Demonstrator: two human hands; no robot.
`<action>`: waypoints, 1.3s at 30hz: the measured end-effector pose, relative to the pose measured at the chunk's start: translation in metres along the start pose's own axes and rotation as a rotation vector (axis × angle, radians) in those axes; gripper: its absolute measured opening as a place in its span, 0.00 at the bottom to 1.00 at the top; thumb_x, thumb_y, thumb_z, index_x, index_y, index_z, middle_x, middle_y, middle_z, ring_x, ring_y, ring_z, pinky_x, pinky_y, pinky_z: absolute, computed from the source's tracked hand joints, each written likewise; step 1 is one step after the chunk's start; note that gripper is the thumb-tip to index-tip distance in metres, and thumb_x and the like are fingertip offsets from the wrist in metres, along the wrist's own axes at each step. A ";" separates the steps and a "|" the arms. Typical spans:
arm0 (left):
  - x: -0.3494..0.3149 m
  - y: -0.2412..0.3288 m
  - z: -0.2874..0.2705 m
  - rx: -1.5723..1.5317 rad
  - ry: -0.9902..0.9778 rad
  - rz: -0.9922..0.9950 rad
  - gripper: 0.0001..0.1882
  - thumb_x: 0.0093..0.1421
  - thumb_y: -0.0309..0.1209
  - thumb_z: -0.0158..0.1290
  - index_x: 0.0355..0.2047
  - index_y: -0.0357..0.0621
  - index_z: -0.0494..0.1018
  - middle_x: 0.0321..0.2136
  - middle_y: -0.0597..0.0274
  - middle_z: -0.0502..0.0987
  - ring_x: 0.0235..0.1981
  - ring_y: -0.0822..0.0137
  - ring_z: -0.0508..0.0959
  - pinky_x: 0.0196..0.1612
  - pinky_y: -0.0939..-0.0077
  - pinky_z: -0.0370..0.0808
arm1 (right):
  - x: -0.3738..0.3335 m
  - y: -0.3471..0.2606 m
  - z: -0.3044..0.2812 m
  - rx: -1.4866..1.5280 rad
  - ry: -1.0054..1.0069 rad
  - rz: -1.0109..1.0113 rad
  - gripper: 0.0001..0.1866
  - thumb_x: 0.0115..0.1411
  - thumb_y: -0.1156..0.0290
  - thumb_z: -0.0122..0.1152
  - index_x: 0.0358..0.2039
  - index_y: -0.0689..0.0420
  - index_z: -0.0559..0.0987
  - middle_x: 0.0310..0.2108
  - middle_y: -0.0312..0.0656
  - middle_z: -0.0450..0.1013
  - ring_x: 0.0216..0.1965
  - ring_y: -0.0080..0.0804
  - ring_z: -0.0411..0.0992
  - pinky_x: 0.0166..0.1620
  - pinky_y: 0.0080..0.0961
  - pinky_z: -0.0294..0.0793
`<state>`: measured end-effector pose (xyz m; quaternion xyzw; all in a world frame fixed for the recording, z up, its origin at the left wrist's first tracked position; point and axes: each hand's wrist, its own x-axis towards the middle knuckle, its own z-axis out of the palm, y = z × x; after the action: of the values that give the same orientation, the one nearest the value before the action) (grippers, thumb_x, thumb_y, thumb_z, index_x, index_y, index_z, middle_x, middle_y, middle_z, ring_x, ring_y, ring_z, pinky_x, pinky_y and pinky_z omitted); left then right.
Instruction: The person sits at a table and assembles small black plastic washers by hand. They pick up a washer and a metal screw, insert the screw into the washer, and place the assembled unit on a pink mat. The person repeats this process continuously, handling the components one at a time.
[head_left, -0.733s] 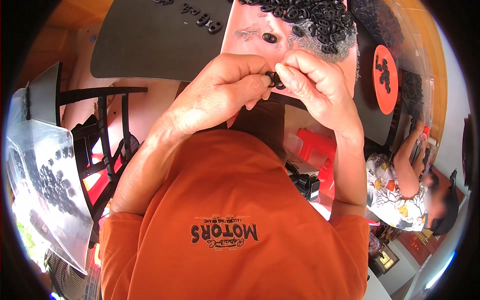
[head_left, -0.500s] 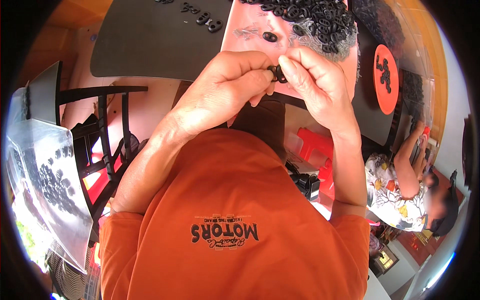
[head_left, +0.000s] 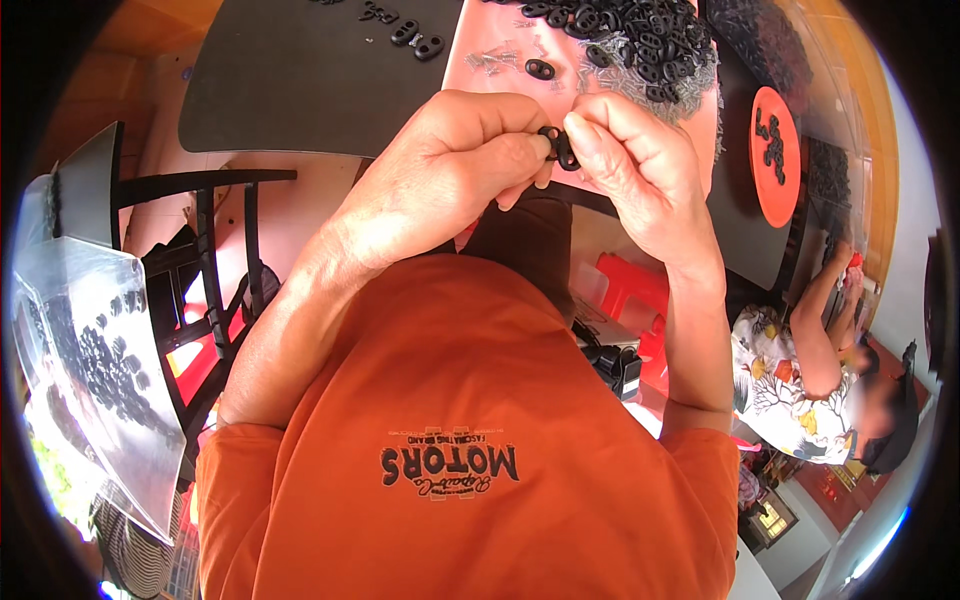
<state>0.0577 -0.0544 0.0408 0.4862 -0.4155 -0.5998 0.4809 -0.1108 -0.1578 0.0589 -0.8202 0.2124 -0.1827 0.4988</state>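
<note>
Over the near edge of a pink board (head_left: 480,87), my hands meet at small black oval pieces with holes (head_left: 567,152). My left hand (head_left: 455,165) is closed, thumb and forefinger pinching one end. My right hand (head_left: 640,170) pinches the other end between thumb and fingertips. It looks like two ovals side by side; how they join is hidden by my fingers. Just beyond lies a single black oval piece (head_left: 540,69). A heap of such black pieces (head_left: 655,35) covers the board's far right, with many tiny clear plastic bits (head_left: 690,98) around it.
Paired black ovals (head_left: 428,47) lie in a row on the dark table (head_left: 300,90) at left. An orange-red plate (head_left: 768,200) with black pieces sits at right. A black chair (head_left: 205,185), a red stool (head_left: 632,285) and a clear sheet-like container (head_left: 120,260) stand nearby. Another person (head_left: 790,390) is at right.
Both hands keep their pinch on the black pieces. The pieces have turned slightly and shifted a little to the right, with the right-hand oval now showing more upright.
</note>
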 end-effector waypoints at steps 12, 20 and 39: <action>0.001 -0.005 0.009 -0.040 0.025 0.082 0.11 0.62 0.32 0.45 0.27 0.38 0.72 0.18 0.72 0.65 0.21 0.83 0.60 0.25 0.87 0.55 | 0.007 -0.003 0.001 -0.074 0.038 -0.028 0.08 0.64 0.74 0.52 0.30 0.66 0.71 0.17 0.41 0.57 0.19 0.23 0.58 0.33 0.20 0.68; -0.001 -0.005 0.011 -0.044 0.061 0.097 0.12 0.64 0.30 0.45 0.27 0.36 0.72 0.21 0.70 0.68 0.23 0.81 0.63 0.27 0.85 0.60 | 0.001 -0.010 0.008 -0.046 0.181 0.022 0.07 0.63 0.75 0.54 0.29 0.64 0.72 0.18 0.38 0.62 0.20 0.22 0.59 0.25 0.22 0.62; -0.008 0.000 0.012 -0.006 0.089 0.064 0.12 0.64 0.32 0.44 0.29 0.37 0.73 0.17 0.72 0.66 0.20 0.84 0.60 0.23 0.87 0.55 | -0.003 -0.005 0.016 -0.004 0.181 -0.027 0.09 0.62 0.76 0.54 0.25 0.63 0.69 0.16 0.38 0.60 0.18 0.25 0.58 0.23 0.23 0.60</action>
<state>0.0467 -0.0467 0.0448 0.4972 -0.4074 -0.5632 0.5193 -0.1045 -0.1426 0.0559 -0.8041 0.2460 -0.2623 0.4734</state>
